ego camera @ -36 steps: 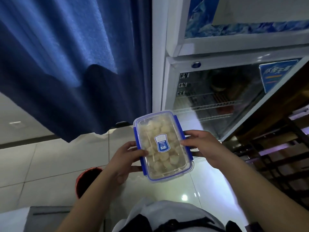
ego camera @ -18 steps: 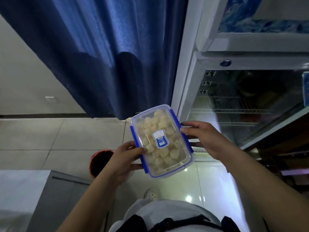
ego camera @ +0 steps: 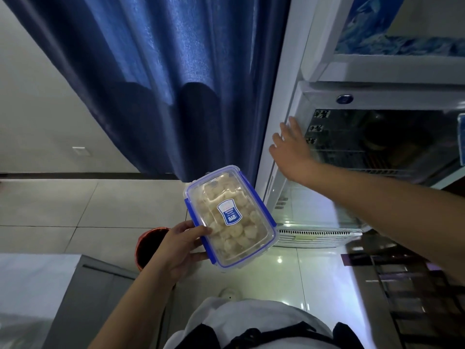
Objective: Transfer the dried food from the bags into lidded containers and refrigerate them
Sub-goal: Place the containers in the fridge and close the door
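Dark blue pleated curtain (ego camera: 161, 79) hangs at left of a white glass-door refrigerator (ego camera: 284, 102); the door appears closed, wire shelves visible behind the glass. Pale glossy floor tiles (ego camera: 75, 205) below; a red round bucket (ego camera: 148, 245) stands on them. The clear rectangular plastic container with blue lid clips (ego camera: 230, 219), lid fastened and filled with pale dried food pieces, is in the air in front of the refrigerator, tilted. Left hand (ego camera: 176, 248) grips its near left edge, thumb on the lid, fingers beneath. Right hand (ego camera: 289, 147) is spread, fingers straight, at the door's left edge; contact cannot be confirmed. Judgement: container is rigid, light, smooth-walled and liable to slip one-handed; best held across the clipped long sides.
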Available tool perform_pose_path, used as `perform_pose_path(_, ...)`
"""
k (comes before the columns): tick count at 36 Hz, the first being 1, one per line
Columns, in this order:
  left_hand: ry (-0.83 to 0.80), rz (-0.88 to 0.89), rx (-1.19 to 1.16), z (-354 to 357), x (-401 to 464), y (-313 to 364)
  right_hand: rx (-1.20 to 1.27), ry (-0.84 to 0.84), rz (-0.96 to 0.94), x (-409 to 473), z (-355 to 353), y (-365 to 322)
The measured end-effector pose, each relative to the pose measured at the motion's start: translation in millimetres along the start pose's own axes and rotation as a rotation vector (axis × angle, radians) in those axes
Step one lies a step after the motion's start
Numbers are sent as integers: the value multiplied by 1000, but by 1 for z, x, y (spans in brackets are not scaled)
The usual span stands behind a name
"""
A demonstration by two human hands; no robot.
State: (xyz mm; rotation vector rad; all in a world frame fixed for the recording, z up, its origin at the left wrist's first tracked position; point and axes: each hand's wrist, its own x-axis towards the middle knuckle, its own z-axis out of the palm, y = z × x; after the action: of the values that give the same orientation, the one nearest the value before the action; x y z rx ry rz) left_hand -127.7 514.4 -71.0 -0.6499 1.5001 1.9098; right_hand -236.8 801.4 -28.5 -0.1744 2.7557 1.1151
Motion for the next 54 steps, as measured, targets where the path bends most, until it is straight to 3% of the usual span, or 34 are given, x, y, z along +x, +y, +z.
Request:
perform_pose_path(9,-22,-23,13,-23,5,-10,-286,-117,26,22,-8,-5)
perform_pose_path(22,-50,-50,23,-40,12,1,-286,-78,61,17,-4,-21)
perform_pose_path(33,-105,-86,145,-30,38,4,-121,16,10,-108,35,-62)
perform_pose_path(40,-156,-91,264,-6,48,-8,-67,363,73,-189,70,-71)
perform_pose_path(45,-174,-79,316,20,36,-27,-35,272,59,-243,87,-74)
perform_pose_path(49,-191,-59,341,42,20,-45,-30,336,52,-283,105,-69)
perform_pose_path(54,-181,-86,319,66,-8,-77,-14,285,36,-335,122,-64)
